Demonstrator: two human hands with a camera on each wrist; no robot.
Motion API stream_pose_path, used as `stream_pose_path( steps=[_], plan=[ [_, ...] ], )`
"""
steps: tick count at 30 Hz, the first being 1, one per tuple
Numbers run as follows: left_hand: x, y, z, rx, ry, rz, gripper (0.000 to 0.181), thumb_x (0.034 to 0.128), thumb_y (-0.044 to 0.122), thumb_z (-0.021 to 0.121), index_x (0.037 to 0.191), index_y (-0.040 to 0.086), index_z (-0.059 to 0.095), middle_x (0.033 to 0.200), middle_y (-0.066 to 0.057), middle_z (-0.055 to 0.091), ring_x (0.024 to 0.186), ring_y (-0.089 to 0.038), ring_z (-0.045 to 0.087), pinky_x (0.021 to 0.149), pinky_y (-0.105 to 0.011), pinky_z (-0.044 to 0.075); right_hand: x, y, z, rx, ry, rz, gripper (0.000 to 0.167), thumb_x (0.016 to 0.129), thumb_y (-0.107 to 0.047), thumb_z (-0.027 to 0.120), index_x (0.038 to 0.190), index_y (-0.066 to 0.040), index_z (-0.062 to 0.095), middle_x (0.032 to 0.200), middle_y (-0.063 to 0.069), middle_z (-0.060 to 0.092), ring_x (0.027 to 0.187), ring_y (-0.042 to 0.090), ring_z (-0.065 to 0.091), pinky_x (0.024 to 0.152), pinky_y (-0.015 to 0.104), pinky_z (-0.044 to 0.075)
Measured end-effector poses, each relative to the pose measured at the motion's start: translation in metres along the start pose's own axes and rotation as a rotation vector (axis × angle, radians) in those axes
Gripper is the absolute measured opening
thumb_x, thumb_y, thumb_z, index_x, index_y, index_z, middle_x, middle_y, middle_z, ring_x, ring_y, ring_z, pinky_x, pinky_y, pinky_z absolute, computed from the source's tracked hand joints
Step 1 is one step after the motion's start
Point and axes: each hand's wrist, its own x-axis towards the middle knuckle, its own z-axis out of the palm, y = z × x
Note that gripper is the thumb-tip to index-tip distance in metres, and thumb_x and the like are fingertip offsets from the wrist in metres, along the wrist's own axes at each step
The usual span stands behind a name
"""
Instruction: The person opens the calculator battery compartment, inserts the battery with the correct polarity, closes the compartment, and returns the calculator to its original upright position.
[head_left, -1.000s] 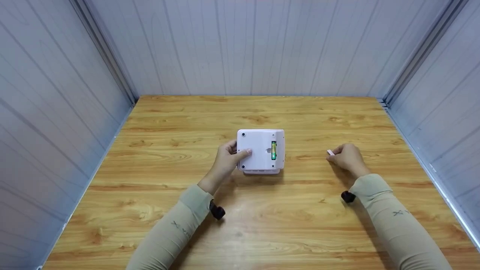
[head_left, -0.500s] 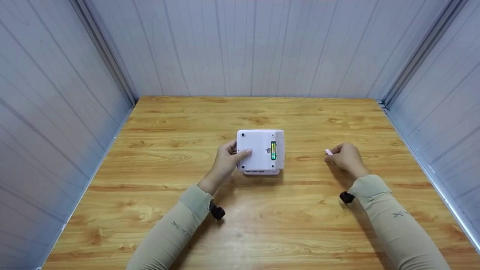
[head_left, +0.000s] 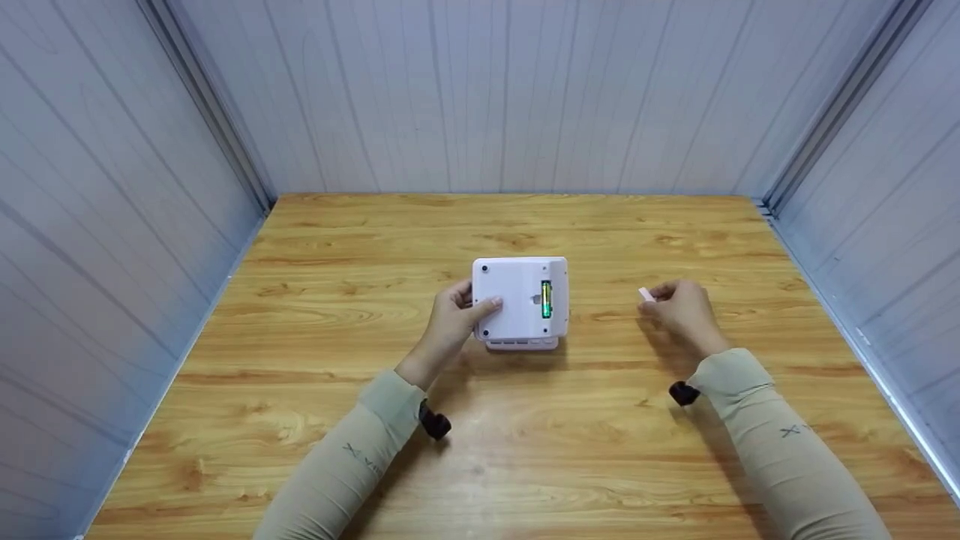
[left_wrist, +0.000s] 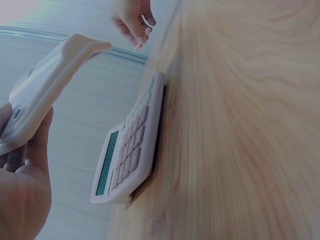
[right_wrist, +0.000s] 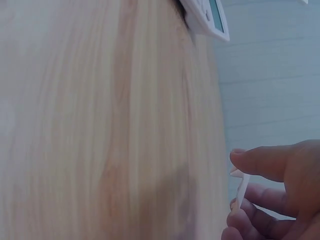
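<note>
My left hand (head_left: 448, 319) grips a white calculator (head_left: 514, 300) by its left edge, thumb across its back, which faces up. Toward its right side a green and gold battery (head_left: 546, 300) lies in the uncovered battery slot. Under it on the table stands a second white calculator (left_wrist: 132, 142); the left wrist view shows its keys and dark display, while in the head view most of it is hidden. Off to the right, my right hand (head_left: 686, 313) pinches a small white battery cover (head_left: 646, 295) between thumb and fingers, apart from the held calculator.
A wood-grain table (head_left: 525, 450) spreads beneath both hands. White panel walls (head_left: 480, 97) close it in at the back and on both sides. A black wrist camera (head_left: 435, 421) hangs at the left cuff, another camera (head_left: 683, 393) at the right.
My right hand has shifted a little to the left with the battery cover, toward the held calculator. The left hand and its calculator have hardly moved.
</note>
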Motion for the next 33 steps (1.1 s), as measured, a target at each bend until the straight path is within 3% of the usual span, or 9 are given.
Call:
stream_pose_path(
  steps=[7, 25, 33],
  plan=[
    [0.0, 0.0, 0.0, -0.002, 0.001, -0.003, 0.047, 0.0994, 0.0, 0.073, 0.146, -0.002, 0.064, 0.122, -0.021, 0.078, 0.104, -0.022, 0.078, 0.092, -0.038, 0.067, -0.007, -0.016, 0.008, 0.058, 0.035, -0.033, 0.038, 0.101, -0.016, 0.078, 0.13, 0.007, 0.071, 0.118, 0.021, 0.069, 0.101, 0.026, 0.065, 0.074, 0.019, 0.054],
    [0.0, 0.002, 0.002, 0.013, 0.014, -0.018, 0.045, 0.1005, 0.001, 0.073, 0.145, -0.001, 0.065, 0.123, -0.02, 0.078, 0.105, -0.021, 0.077, 0.092, -0.036, 0.067, -0.021, -0.036, 0.029, 0.1, 0.119, -0.168, 0.035, 0.096, -0.013, 0.081, 0.124, 0.006, 0.074, 0.109, 0.016, 0.072, 0.092, 0.019, 0.062, 0.073, 0.017, 0.052],
    [0.002, 0.001, 0.003, 0.015, 0.023, -0.023, 0.045, 0.1005, 0.002, 0.074, 0.145, 0.001, 0.065, 0.125, -0.019, 0.077, 0.108, -0.021, 0.076, 0.092, -0.035, 0.067, -0.025, -0.048, 0.034, 0.142, 0.127, -0.185, 0.035, 0.094, -0.012, 0.083, 0.122, 0.006, 0.074, 0.108, 0.017, 0.073, 0.091, 0.016, 0.063, 0.073, 0.016, 0.052]
  ],
)
